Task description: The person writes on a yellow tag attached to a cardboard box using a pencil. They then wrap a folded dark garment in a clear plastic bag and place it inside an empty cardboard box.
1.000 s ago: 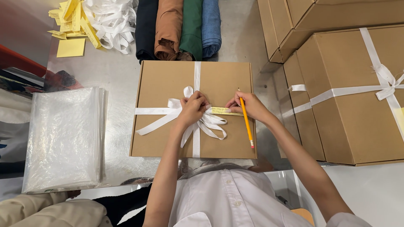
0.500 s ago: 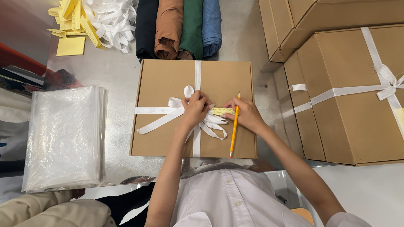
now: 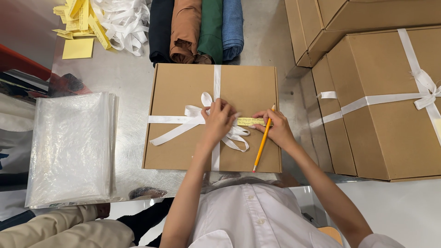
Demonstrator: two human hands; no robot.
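A flat brown cardboard box (image 3: 179, 96) lies in front of me, tied crosswise with white ribbon (image 3: 174, 120) knotted into a bow at its middle. My left hand (image 3: 217, 120) rests closed on the bow and the left end of a narrow yellow paper strip (image 3: 250, 121) tucked along the ribbon. My right hand (image 3: 274, 130) presses the strip's right end and holds a yellow pencil (image 3: 262, 141), whose point slants down toward me.
Rolled dark, brown, green and blue fabrics (image 3: 195, 27) lie behind the box. Yellow strips (image 3: 80, 23) and loose white ribbon (image 3: 121, 20) sit far left. A stack of clear plastic bags (image 3: 69, 147) lies left. Ribbon-tied cardboard boxes (image 3: 386, 105) stand right.
The pencil in my right hand has swung from leaning right to slanting down and left. Both hands stay on the bow and yellow strip.
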